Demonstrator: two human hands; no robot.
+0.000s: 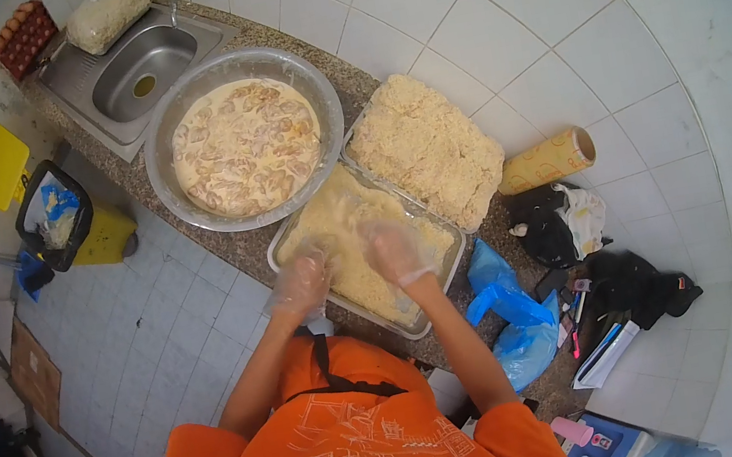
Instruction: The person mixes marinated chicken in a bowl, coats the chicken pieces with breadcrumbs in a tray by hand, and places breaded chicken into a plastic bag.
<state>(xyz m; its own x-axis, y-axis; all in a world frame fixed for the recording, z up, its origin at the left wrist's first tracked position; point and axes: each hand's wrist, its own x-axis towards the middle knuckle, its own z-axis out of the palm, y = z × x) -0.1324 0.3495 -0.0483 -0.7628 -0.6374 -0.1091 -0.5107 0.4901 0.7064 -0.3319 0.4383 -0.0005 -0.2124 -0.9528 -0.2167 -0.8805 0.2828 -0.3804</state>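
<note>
Both of my hands wear clear plastic gloves and reach into a shallow rectangular tray [438, 310] of pale breadcrumbs [340, 218]. My left hand [302, 280] is at the tray's near left side, its fingers down in the crumbs. A short way to the right, my right hand [392, 249] also touches the crumbs, fingers pointing away from me. Blur and crumbs hide the fingertips of both hands, so I cannot make out whether they grip anything. Behind the tray stands a wide metal bowl [320, 91] of pieces in creamy batter [246, 147].
A second tray heaped with crumb-covered food [425, 146] sits at the wall, beside a roll of film [548, 161]. Blue plastic bags [525, 337] lie on the right of the counter. A sink [142, 77], an egg tray [24, 39] and a yellow bin [104, 235] are on the left.
</note>
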